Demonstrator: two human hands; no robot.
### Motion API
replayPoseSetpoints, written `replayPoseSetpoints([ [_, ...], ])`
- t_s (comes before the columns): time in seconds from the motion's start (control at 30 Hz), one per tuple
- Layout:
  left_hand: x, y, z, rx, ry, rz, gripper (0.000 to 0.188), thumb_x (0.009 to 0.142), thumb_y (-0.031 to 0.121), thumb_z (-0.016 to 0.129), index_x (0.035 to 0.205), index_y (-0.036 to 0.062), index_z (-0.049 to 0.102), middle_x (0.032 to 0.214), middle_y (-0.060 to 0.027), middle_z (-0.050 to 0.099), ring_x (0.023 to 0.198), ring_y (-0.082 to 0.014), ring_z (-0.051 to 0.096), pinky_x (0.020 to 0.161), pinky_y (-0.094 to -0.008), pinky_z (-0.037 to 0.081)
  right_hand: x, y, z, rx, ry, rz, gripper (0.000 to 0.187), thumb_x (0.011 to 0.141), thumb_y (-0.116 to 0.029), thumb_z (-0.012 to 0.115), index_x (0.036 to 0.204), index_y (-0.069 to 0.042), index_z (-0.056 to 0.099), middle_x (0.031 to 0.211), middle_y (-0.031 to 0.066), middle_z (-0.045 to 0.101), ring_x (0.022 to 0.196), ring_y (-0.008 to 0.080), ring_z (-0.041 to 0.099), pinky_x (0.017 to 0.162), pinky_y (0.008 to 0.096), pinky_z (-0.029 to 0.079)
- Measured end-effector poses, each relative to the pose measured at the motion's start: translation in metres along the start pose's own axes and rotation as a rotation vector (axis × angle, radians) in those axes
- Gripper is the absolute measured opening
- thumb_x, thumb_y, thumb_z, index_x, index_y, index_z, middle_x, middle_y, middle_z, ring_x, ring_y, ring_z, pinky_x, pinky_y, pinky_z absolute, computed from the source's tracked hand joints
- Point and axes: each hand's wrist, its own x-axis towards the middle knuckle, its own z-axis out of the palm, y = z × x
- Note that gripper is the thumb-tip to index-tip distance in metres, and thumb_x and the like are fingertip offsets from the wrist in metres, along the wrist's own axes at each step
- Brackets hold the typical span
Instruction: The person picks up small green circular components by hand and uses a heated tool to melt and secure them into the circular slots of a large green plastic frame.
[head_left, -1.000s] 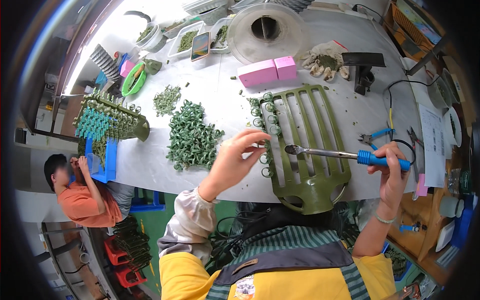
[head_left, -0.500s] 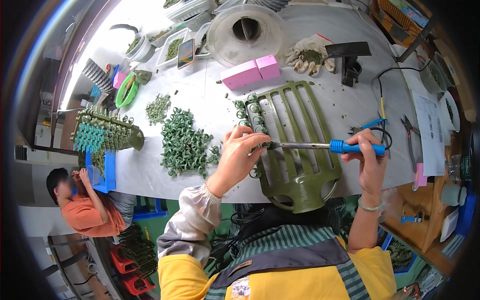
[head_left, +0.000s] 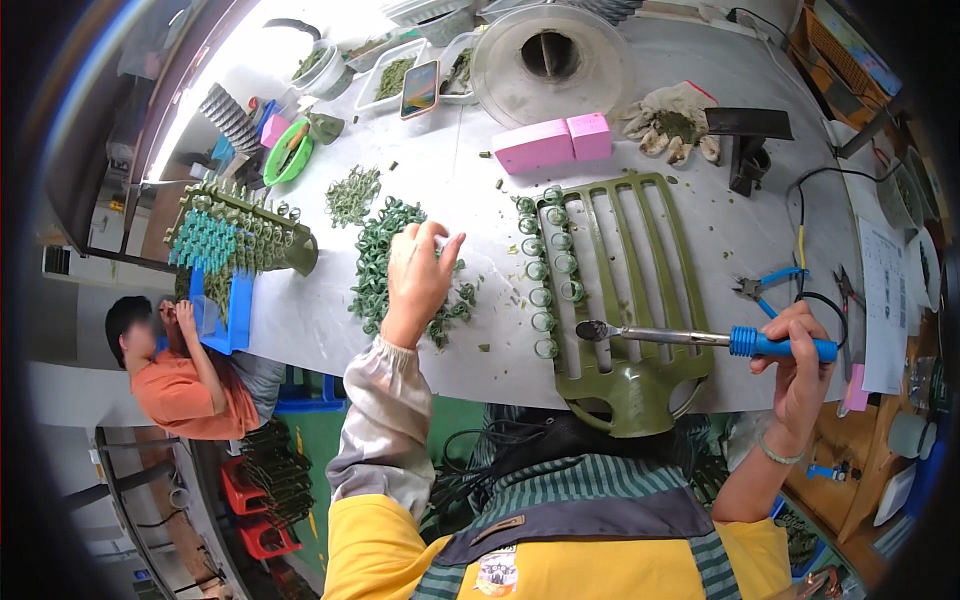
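Green rings (head_left: 373,268) lie heaped on the grey table (head_left: 470,365) partly beneath the left hand (head_left: 418,280), whose grip I cannot tell, while an olive slatted frame (head_left: 636,392) bears more along its left side, beneath a blue-handled tool (head_left: 715,339) clasped in the right hand (head_left: 797,365).

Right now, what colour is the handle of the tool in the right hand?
The handle is blue; see the head view.

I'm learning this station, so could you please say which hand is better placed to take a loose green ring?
Probably the left hand: it's at the ring pile; the right hand holds the blue-handled tool.
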Motion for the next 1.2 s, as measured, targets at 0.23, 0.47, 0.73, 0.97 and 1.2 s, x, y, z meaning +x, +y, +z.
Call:
replayPoseSetpoints([
  [0.23, -0.010, -0.005, 0.005, -0.158, -0.073, -0.138, 0.019, 0.088, 0.021, 0.073, 0.084, 0.0032, 0.068, 0.087, -0.0118, 0.061, 0.071, -0.0197, 0.058, 0.067, -0.0329, 0.048, -0.002, -0.005, 0.002, -0.042, 0.017, -0.010, 0.023, 0.093, -0.014, 0.056, 0.080, 0.004, 0.063, 0.083, 0.0098, 0.058, 0.057, 0.0155, 0.061, 0.047, 0.0239, 0.055],
  [0.47, -0.037, 0.073, -0.032, -0.991, -0.494, -0.190, 0.027, 0.090, -0.004, 0.065, 0.115, -0.0009, 0.055, 0.112, -0.0084, 0.067, 0.095, -0.0091, 0.062, 0.085, -0.0227, 0.052, -0.006, -0.007, -0.002, -0.062, 0.024, -0.028, 0.024, 0.094, -0.015, 0.057, 0.082, 0.004, 0.065, 0.083, 0.0092, 0.058, 0.057, 0.0166, 0.063, 0.047, 0.0247, 0.056],
  [0.73, -0.050, 0.107, -0.029, -0.992, -0.509, -0.058, 0.025, 0.088, -0.008, 0.065, 0.112, 0.0009, 0.067, 0.118, -0.0055, 0.059, 0.099, -0.0079, 0.059, 0.088, -0.0233, 0.052, -0.010, -0.004, -0.007, -0.048, 0.019, -0.014, 0.024, 0.094, -0.015, 0.058, 0.082, 0.004, 0.066, 0.082, 0.0084, 0.059, 0.056, 0.0174, 0.064, 0.049, 0.0257, 0.057],
  [0.97, -0.057, 0.116, -0.009, -0.439, -0.276, 0.340, 0.032, 0.084, -0.003, 0.069, 0.114, 0.0044, 0.068, 0.112, -0.0091, 0.067, 0.106, -0.0259, 0.064, 0.091, -0.0350, 0.052, -0.011, 0.006, -0.008, 0.001, 0.018, 0.022, 0.023, 0.094, -0.014, 0.058, 0.084, 0.005, 0.066, 0.082, 0.0086, 0.059, 0.057, 0.0185, 0.065, 0.050, 0.0266, 0.057],
  [1.2, -0.058, 0.120, 0.000, -0.396, -0.277, 0.357, 0.032, 0.081, 0.003, 0.071, 0.113, 0.0061, 0.069, 0.111, -0.0083, 0.069, 0.107, -0.0305, 0.061, 0.092, -0.0388, 0.050, -0.009, 0.015, -0.008, 0.042, 0.024, 0.041, 0.023, 0.095, -0.014, 0.057, 0.084, 0.006, 0.065, 0.082, 0.0080, 0.060, 0.058, 0.0182, 0.065, 0.051, 0.0275, 0.057],
])
